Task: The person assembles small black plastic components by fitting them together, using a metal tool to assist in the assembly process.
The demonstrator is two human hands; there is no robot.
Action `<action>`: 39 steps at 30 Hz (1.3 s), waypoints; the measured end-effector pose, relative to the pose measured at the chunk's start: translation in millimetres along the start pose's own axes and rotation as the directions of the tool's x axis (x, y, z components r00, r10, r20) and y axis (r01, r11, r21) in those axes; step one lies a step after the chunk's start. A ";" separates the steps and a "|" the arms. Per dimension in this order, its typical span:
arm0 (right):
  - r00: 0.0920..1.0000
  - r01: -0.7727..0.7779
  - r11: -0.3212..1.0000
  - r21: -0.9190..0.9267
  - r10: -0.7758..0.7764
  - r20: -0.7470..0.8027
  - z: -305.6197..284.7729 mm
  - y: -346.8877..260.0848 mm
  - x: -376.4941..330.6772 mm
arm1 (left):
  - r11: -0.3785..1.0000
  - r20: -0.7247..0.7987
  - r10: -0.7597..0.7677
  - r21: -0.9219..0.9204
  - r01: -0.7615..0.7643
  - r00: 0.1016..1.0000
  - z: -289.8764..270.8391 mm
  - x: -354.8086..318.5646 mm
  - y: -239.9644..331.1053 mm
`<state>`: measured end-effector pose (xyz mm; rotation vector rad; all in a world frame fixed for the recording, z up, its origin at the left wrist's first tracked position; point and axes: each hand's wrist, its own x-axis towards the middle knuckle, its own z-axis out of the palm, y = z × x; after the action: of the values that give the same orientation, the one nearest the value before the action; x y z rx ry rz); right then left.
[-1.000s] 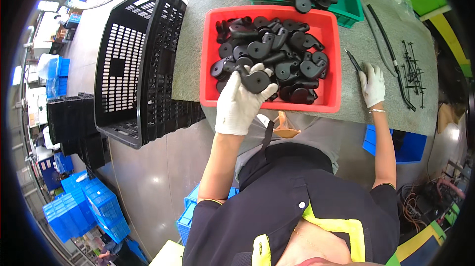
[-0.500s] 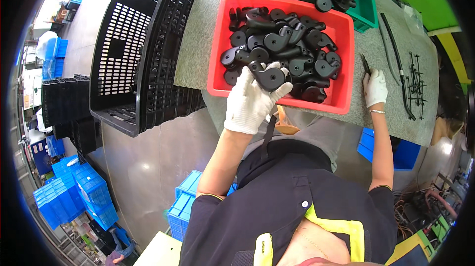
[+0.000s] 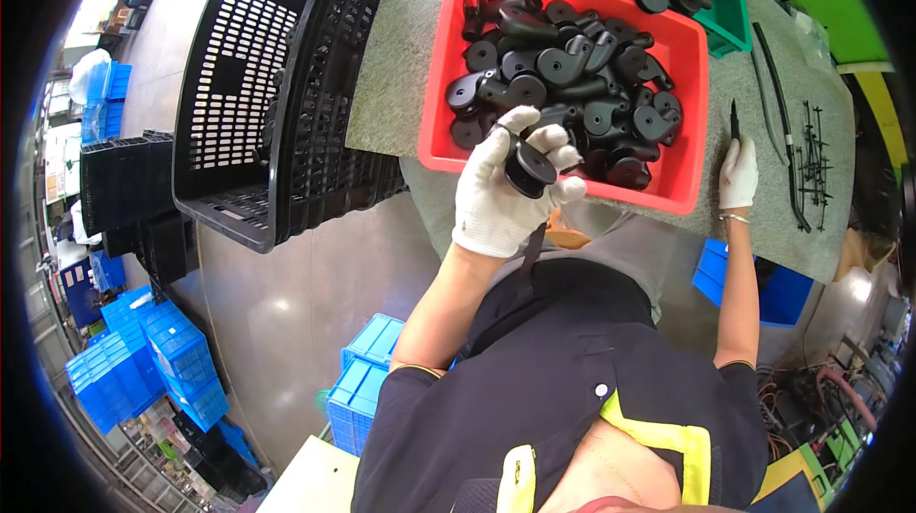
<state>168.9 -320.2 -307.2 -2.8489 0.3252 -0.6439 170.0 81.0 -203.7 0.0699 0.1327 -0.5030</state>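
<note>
Grey speckled stone tops the bench (image 3: 401,64) I am looking down on, with a shiny concrete floor below it; a red tray (image 3: 692,122) heaped with black moulded plastic parts (image 3: 572,74) sits near the bench's front edge, and a green tray (image 3: 730,17) of similar black pieces lies just behind it, touching or nearly so. From my seat I see the left hand (image 3: 501,193), in a white glove, raised over the near rim of the red tray; its fingers are curled about one black part (image 3: 528,167), round face turned up toward the camera, thumb and forefinger pinching its sides. The right hand (image 3: 738,174), also gloved white, rests on the bench just to the right of the red tray; it is closed about a thin dark tool (image 3: 734,120) that points away from the body. Further right lie long black strips and a sprue-like frame (image 3: 811,160), well apart from the trays. A large black perforated crate (image 3: 267,103) stands tilted against the bench's left side; stacks of blue crates (image 3: 143,360) sit on the floor below.
</note>
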 end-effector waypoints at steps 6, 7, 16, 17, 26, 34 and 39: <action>0.953 -0.291 0.938 0.188 0.265 0.149 -9.1 -10.0 -4.0 | 0.995 0.037 -0.062 -0.071 0.064 0.997 -5.8 -1.7 -0.1; 0.938 -0.331 0.914 0.235 0.291 0.190 -9.7 -8.3 -4.4 | 0.987 0.041 -0.080 -0.134 0.085 0.996 -6.5 -1.3 -0.5; 0.892 -0.451 0.572 0.685 0.314 0.325 -85.2 -115.2 -1.7 | 0.993 -0.219 0.064 0.108 -0.041 0.974 0.3 -2.5 -21.7; 0.866 -0.501 0.514 0.696 0.305 0.397 -96.2 -127.8 -3.2 | 0.995 -0.216 0.049 0.096 -0.029 0.975 5.9 0.0 -23.6; 0.851 -0.407 0.492 0.769 -0.101 0.515 -132.3 -237.8 -13.9 | 0.986 -0.261 -0.106 0.098 0.136 0.959 7.7 8.2 -54.6; 0.834 -0.466 0.576 0.671 0.032 0.551 -137.1 -230.8 -22.9 | 0.961 -0.260 -0.249 0.056 0.272 0.933 11.8 8.9 -61.6; 0.879 -0.359 0.675 0.645 0.013 0.476 -139.6 -226.9 -26.5 | 0.957 -0.132 -0.290 -0.019 0.290 0.948 4.9 7.3 -64.7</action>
<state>121.9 -117.1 -139.1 -2.0529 0.2195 -0.0279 145.6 20.5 -202.2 0.0849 0.2764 -0.7938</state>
